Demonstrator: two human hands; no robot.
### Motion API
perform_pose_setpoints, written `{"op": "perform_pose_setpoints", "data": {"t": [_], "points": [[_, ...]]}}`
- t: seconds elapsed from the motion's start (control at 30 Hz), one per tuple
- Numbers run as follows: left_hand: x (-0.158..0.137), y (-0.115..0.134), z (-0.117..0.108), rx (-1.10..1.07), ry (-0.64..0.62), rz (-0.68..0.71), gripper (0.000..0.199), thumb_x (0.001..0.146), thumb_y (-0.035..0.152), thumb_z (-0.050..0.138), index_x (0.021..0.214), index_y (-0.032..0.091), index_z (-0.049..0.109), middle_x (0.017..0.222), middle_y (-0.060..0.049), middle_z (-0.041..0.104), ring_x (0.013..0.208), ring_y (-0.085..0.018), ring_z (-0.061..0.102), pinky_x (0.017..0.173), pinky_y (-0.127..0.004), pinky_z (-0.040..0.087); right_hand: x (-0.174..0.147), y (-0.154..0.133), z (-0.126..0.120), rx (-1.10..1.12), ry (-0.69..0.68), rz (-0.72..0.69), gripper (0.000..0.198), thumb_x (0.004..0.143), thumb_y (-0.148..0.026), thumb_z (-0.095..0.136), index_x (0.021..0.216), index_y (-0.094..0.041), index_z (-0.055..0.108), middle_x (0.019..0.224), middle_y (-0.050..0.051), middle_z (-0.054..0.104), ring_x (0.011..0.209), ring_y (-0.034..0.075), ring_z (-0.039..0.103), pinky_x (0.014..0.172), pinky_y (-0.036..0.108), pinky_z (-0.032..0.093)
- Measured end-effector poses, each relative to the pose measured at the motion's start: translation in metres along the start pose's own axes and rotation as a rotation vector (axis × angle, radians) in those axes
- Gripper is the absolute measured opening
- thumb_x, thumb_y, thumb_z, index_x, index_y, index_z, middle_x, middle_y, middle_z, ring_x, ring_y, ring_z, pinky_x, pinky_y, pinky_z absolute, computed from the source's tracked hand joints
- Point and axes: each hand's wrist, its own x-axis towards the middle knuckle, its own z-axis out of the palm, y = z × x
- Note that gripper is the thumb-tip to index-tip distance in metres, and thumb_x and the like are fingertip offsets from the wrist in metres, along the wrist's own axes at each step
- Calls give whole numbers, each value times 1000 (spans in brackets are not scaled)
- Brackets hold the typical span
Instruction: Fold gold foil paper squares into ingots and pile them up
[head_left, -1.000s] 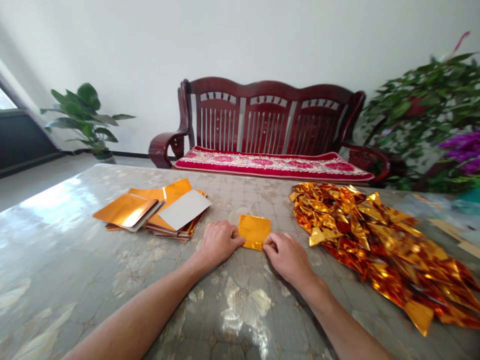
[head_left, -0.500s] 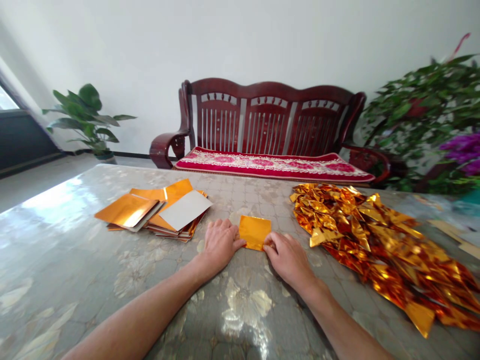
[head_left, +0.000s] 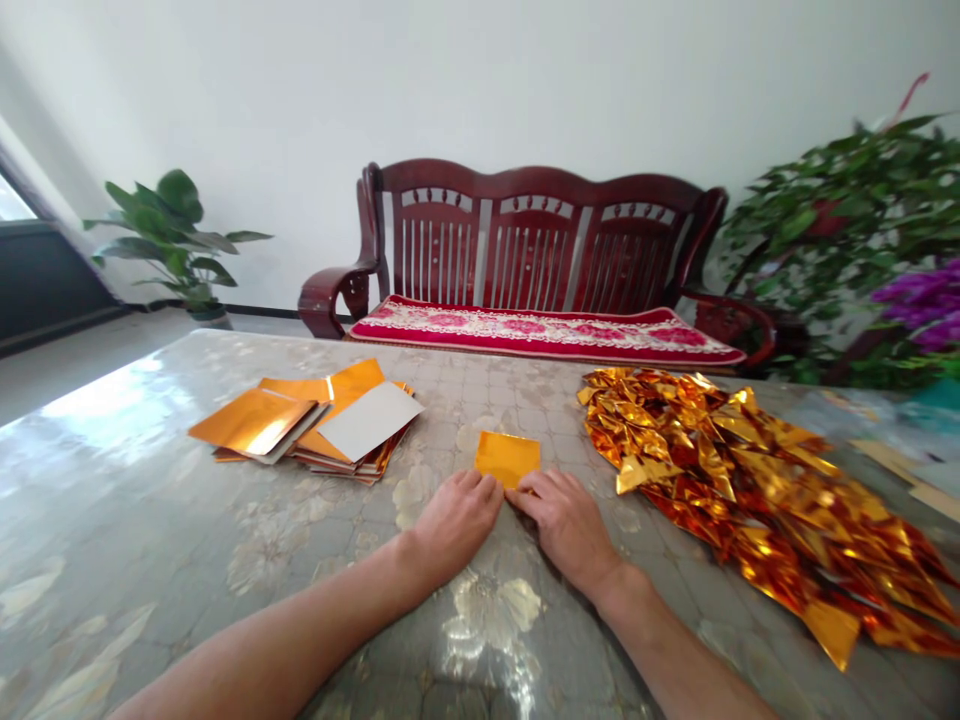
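Note:
A small sheet of gold foil paper [head_left: 508, 458] lies on the table in front of me, its near edge under my fingers. My left hand [head_left: 463, 512] is closed on the near left part of that edge, fingers curled and pressed together. At the near right, my right hand [head_left: 564, 515] pinches the same edge, with its fingertips close to the left hand's. The fingers hide the near edge, so I cannot tell how it is bent. To the left sits a loose stack of gold foil sheets [head_left: 255, 420], with a pale sheet [head_left: 373, 420] face up on top.
A long heap of folded gold foil pieces [head_left: 750, 480] covers the table's right side. The table [head_left: 187, 550] has a glossy patterned cover. Beyond it stand a wooden bench [head_left: 532, 240] with a red cushion, a potted plant [head_left: 176, 240] and leafy plants [head_left: 847, 220].
My left hand has slid from the sheet's left side to its near edge. My right hand has moved slightly left along that edge, so both hands are closer together.

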Motion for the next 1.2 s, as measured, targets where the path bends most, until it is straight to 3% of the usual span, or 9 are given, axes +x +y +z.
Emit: {"op": "perform_pose_setpoints", "data": {"t": [0.17, 0.47, 0.77, 0.93, 1.2], "points": [[-5, 6, -3, 92, -55, -3, 15, 91, 9, 52, 102, 11, 62, 95, -10, 61, 85, -24, 57, 71, -35, 46, -5, 5, -5, -28, -64, 9, 21, 94, -14, 56, 99, -24, 73, 95, 3, 71, 92, 20, 59, 80, 33, 40], [-16, 2, -6, 92, -67, -40, 13, 90, 9, 53, 98, 13, 62, 95, -10, 62, 85, -24, 57, 71, -36, 47, -8, 3, -25, -118, -250, 146, 31, 85, -4, 51, 94, -22, 75, 96, 4, 74, 94, 20, 64, 83, 33, 40], [-6, -26, -4, -103, -20, -81, 11, 98, 21, 50, 97, 19, 60, 98, -5, 63, 94, -21, 58, 79, -31, 47, -6, 10, -20, -120, -155, 129, 14, 93, -21, 57, 92, -24, 71, 92, 3, 69, 92, 20, 62, 77, 30, 40], [2, -31, -2, -92, -30, -69, 9, 97, 23, 53, 96, 19, 61, 96, -4, 64, 93, -21, 59, 78, -31, 47, -6, 7, -13, -239, -122, 102, 13, 92, -16, 59, 85, -22, 68, 86, 3, 66, 84, 20, 61, 69, 32, 37], [3, -31, 4, -14, 54, -44, 8, 94, 18, 54, 92, 19, 61, 89, -5, 64, 86, -22, 60, 75, -33, 45, -5, 8, 0, -314, 26, 86, 13, 89, -13, 58, 79, -21, 61, 79, 4, 64, 78, 20, 58, 68, 33, 33]]}}
